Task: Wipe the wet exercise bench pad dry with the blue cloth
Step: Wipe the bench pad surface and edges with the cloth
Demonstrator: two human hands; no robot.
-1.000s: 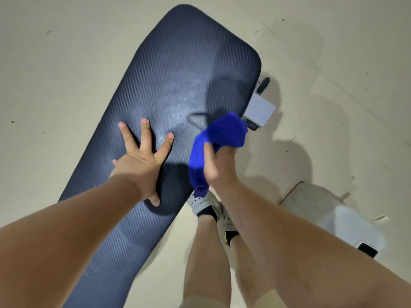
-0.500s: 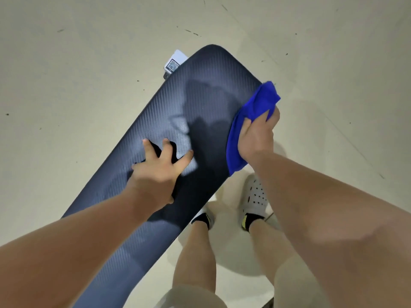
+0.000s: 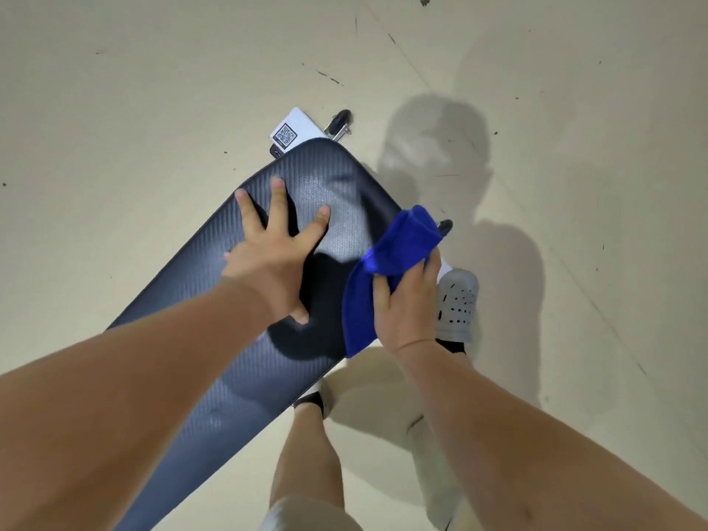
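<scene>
You stand on a pale, smooth floor [image 3: 153, 90]. It has small dark marks [image 3: 329, 76] and a thin line [image 3: 592, 302] running across it. Your grey shadow [image 3: 433, 147] lies on it.

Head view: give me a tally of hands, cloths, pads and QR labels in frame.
Hands: 2, left hand and right hand
Cloths: 1, blue cloth
Pads: 1, bench pad
QR labels: 1, QR label
Total: 5
</scene>
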